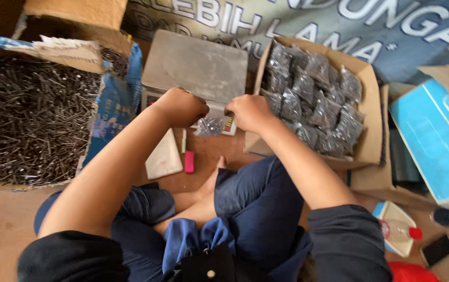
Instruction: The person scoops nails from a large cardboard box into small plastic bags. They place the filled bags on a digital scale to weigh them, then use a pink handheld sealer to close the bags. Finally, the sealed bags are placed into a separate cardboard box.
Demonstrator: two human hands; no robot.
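Clear plastic bag (209, 126) of nails pinched between both hands at front edge of scale (196, 65).

Left hand (181, 106) closed on bag's left top corner; right hand (249, 112) closed on right corner; bag hanging just below scale's front, above floor. Risk, as judged: thin film pierced by nail points under tight grip, or mouth slipping from fingers, spilling nails onto floor beside scale and bare foot (215, 172). Left of scale: large open carton (31, 120), filled with loose dark nails. Right of scale: smaller carton (316, 99), packed with filled nail bags. Further right of scale: blue box (436, 141), contents not visible. Below scale: pink marker (189, 161) and pale pad (164, 155) on floor.
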